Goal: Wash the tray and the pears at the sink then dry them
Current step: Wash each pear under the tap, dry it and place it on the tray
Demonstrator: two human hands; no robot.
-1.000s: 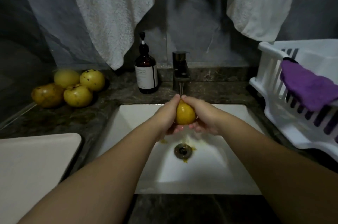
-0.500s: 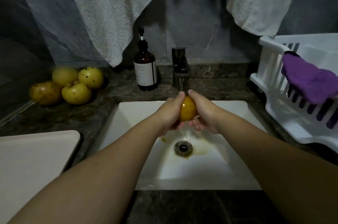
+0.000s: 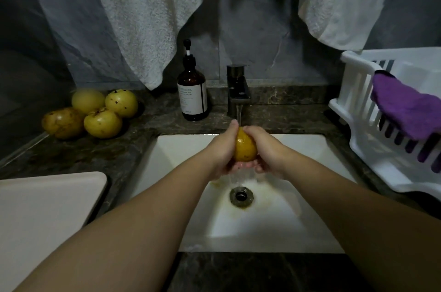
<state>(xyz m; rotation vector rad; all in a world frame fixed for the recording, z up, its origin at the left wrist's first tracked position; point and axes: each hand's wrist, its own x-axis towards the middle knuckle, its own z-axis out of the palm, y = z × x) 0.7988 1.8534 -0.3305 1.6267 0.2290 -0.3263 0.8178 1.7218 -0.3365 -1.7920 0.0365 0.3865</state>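
One pear (image 3: 245,148) is gripped between the left hand (image 3: 220,151) and right hand (image 3: 268,151) under the tap (image 3: 238,91) stream, at 12 o'clock over the sink (image 3: 298,220). It should be rotated so every side is rinsed; remaining dirt probably cannot be judged in this dim light.

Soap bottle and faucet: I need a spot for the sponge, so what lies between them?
Nothing: bare dark countertop separates the soap bottle and faucet, per the head view.

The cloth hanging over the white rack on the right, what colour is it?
The cloth is purple, draped over the rack; the head view shows it.
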